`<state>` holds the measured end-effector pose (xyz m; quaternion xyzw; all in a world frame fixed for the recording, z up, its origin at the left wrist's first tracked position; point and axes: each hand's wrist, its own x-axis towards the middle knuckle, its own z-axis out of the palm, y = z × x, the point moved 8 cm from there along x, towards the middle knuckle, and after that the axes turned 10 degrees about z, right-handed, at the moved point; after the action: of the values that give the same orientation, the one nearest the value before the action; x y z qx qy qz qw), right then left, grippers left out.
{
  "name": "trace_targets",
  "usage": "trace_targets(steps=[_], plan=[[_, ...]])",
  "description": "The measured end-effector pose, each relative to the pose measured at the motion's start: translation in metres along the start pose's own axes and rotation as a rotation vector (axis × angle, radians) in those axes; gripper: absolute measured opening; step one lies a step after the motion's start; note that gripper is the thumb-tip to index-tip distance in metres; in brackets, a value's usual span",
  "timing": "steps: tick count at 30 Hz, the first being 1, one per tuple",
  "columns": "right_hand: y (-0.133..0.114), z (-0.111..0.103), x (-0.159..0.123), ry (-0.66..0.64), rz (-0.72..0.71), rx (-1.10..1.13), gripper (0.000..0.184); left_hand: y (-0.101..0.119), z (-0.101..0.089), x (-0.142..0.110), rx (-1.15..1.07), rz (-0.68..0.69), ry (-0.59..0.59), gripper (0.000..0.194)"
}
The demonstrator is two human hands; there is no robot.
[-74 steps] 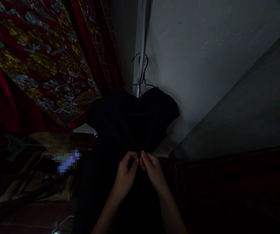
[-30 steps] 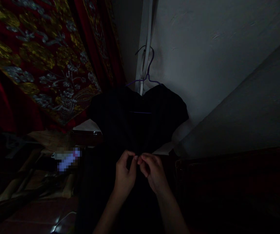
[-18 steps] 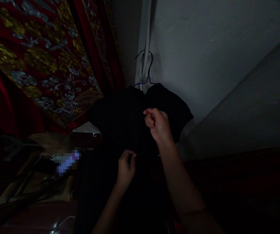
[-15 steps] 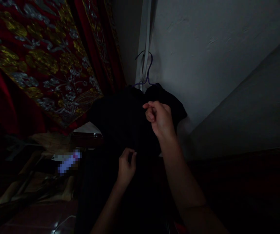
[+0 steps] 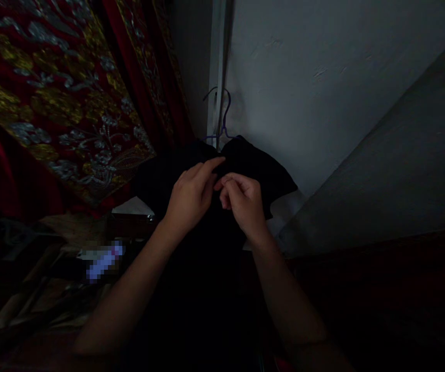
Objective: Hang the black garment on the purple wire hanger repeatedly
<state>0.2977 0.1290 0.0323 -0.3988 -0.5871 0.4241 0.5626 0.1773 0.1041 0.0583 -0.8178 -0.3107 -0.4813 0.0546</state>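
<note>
A black short-sleeved garment hangs on a purple hanger in front of me. My left hand is at the upper front of the garment, just below the neckline, with its index finger stretched out and the fingers apart. Right beside it, my right hand is closed, thumb and fingers pinched together. Anything between those fingertips is too small and dark to make out. The two hands' fingertips nearly meet. The garment's lower part is lost in shadow.
Red cloth with gold and silver sequins hangs at left. The hanger hooks by a pale vertical strip against the grey wall. A wooden frame stands low at left, near a blurred bluish item.
My left hand has risen from the garment's middle to its upper front and opened from a pinch. My right hand has shifted slightly left and down, still closed.
</note>
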Motion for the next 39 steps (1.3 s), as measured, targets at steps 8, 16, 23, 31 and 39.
trace_targets(steps=[8,16,23,31,39], plan=[[0.012,-0.014,0.002,0.093,-0.02,0.006,0.025,0.01,-0.018,0.016,0.159,0.077,-0.07,0.012],[0.011,-0.005,0.005,0.04,-0.035,0.008,0.024,0.008,-0.004,0.02,0.278,0.163,-0.256,0.014],[0.044,-0.002,0.009,0.101,-0.01,-0.077,0.024,0.001,-0.002,0.012,0.304,0.153,-0.136,0.013],[0.069,0.01,0.024,0.015,0.144,-0.235,0.028,0.003,-0.016,0.016,0.222,0.13,0.067,0.013],[0.136,0.005,-0.018,-0.041,0.374,-0.278,0.026,-0.045,-0.096,0.011,-0.003,-0.063,0.588,0.013]])
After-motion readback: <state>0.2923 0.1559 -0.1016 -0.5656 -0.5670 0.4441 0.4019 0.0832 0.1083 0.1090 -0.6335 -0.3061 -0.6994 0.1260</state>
